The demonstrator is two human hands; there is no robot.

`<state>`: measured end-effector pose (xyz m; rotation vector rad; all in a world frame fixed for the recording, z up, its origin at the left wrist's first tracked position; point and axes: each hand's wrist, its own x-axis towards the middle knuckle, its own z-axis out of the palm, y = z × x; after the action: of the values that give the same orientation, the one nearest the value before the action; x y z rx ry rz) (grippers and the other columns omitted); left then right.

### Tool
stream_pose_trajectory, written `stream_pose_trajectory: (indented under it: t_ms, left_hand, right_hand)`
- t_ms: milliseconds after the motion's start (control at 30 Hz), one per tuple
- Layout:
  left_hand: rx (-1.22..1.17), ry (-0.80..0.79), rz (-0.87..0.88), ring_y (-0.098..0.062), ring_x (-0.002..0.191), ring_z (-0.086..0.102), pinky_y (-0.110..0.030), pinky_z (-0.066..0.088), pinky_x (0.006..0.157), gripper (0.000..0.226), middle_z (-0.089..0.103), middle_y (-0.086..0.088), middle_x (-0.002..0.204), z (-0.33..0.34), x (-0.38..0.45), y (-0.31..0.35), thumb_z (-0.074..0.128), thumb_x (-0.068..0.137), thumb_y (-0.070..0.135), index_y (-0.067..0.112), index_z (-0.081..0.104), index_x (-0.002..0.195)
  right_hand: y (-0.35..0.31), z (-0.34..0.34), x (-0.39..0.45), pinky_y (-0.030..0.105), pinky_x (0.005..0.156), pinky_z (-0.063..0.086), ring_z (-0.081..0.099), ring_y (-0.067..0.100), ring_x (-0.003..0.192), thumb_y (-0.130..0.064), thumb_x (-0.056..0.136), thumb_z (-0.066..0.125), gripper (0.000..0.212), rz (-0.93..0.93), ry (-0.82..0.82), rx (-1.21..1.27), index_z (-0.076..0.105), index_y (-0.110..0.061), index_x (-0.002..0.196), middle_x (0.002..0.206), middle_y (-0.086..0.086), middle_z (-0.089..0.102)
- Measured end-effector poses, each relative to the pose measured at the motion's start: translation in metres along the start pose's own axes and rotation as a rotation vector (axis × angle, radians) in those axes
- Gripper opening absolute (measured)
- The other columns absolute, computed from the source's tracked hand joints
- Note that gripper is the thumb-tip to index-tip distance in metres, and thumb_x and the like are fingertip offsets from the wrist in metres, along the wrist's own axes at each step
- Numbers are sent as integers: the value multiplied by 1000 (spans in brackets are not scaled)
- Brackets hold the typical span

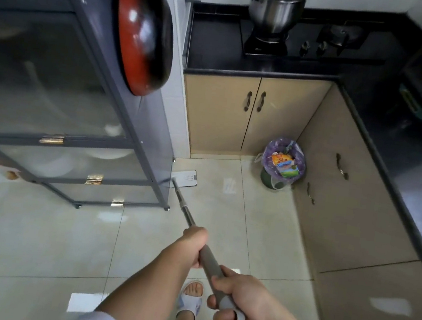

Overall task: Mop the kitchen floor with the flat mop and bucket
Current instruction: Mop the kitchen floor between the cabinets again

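The flat mop's white head (187, 178) lies on the pale tiled floor (262, 233), partly tucked beside the foot of a grey glass-door cabinet (75, 120). Its metal pole (184, 208) slants back toward me and widens into a grey handle. My left hand (194, 241) grips the handle's upper part. Lower down, my right hand (242, 301) holds the handle's end, fingers curled round it. No bucket is in view.
A small bin with a purple bag (282, 166) stands in the corner of the beige base cabinets (240, 115). A red pan (143, 32) hangs on the grey cabinet's side. A steel pot (275, 10) sits on the hob. My sandalled foot (191, 299) is below the handle.
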<state>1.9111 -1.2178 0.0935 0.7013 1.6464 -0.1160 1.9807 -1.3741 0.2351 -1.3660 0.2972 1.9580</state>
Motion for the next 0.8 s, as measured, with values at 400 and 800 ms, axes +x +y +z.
stream_pose_trajectory:
  t_ms: [400, 800]
  left_hand:
    - [-53, -270, 59, -23, 66, 59, -29, 56, 52, 9, 61, -8, 64, 54, -94, -31, 45, 92, 4, 7, 53, 91]
    - [-26, -260, 143, -22, 75, 60, -32, 51, 53, 6, 57, -9, 89, 63, -41, 28, 48, 102, 19, 14, 50, 105]
  right_hand:
    - [9, -33, -129, 15, 25, 26, 33, 7, 32, -9, 103, 46, 18, -74, 14, 216, 58, 3, 101, 69, 12, 48]
    - [-34, -23, -48, 14, 33, 26, 32, 8, 38, -14, 104, 52, 19, -90, 224, 108, 62, -9, 119, 69, 10, 56]
